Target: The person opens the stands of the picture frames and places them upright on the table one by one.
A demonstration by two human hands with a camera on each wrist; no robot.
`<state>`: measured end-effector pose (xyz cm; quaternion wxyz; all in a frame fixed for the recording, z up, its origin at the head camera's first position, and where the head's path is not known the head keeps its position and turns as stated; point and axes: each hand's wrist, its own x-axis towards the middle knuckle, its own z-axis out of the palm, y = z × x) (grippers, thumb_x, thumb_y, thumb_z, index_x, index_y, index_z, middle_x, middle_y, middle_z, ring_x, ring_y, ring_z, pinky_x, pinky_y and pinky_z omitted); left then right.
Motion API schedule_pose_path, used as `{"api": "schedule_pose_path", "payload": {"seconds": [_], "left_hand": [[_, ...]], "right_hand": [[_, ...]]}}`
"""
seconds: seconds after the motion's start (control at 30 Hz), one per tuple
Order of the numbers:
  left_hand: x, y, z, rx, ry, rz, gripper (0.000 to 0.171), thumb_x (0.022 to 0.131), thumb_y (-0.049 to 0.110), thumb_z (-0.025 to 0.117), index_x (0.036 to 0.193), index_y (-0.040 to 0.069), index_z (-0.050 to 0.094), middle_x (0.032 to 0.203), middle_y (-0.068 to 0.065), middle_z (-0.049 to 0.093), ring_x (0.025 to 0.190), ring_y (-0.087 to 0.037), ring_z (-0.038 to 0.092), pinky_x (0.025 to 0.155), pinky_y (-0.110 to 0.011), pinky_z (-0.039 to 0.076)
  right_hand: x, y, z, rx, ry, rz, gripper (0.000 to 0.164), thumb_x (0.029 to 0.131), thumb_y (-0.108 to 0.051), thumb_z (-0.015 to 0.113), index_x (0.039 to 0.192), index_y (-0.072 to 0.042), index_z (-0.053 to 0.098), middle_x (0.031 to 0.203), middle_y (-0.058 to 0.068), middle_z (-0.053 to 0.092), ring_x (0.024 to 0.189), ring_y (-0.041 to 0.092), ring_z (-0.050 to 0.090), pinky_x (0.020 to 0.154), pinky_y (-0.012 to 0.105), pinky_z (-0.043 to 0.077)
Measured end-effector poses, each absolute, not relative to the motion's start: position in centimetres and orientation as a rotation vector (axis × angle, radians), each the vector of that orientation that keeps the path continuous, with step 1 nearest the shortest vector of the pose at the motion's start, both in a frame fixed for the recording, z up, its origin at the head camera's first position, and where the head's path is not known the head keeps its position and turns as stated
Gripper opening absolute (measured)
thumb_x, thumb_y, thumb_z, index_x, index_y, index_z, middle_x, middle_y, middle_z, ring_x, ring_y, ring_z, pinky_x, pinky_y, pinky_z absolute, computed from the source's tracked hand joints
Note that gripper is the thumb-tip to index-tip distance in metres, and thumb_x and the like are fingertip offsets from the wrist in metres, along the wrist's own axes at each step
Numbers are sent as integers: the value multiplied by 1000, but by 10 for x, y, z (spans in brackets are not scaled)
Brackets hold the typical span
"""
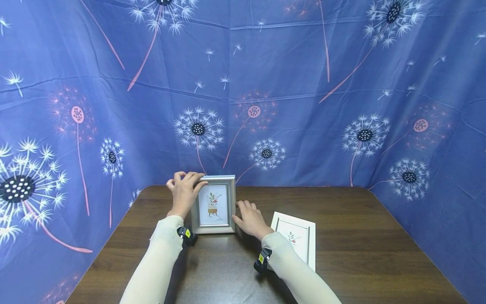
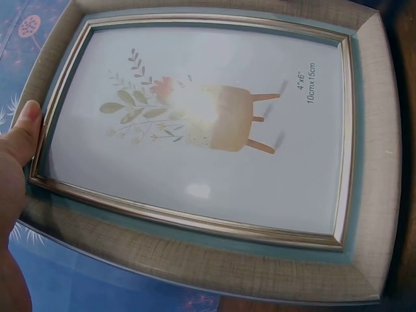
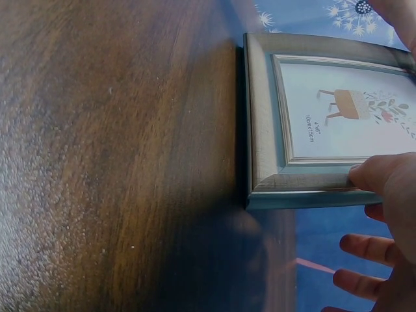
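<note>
A silver-beige picture frame (image 1: 232,202) stands upright near the table's back edge, its white insert showing a potted plant. At its upper left corner my left hand (image 1: 184,192) holds it, the thumb (image 2: 27,123) on the front and the other fingers over the top edge. In the left wrist view those fingers are hidden. My right hand (image 1: 251,219) is at the frame's right side. Its thumb (image 3: 374,172) touches the border in the right wrist view, while the other fingers are spread loosely beside the edge.
A white picture frame (image 1: 312,240) with a similar plant print lies on the brown wooden table (image 1: 364,236), partly behind my right forearm. A blue cloth (image 1: 303,126) with dandelion prints hangs behind the table and along both sides.
</note>
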<state>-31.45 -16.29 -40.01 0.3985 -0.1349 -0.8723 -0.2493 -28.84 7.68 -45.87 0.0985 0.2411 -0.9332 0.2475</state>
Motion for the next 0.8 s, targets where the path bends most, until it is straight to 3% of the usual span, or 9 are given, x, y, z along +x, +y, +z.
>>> {"api": "schedule_pose_path", "payload": {"seconds": [0.8], "left_hand": [[-314, -162, -404, -318, -2228, -605, 38, 89, 29, 74, 124, 13, 70, 117, -8, 68, 109, -36, 42, 91, -61, 17]], "right_hand": [[-290, 76, -461, 705, -2787, 719, 46, 97, -27, 61, 133, 0, 50, 125, 20, 57, 110, 38, 52, 88, 54, 44]]}}
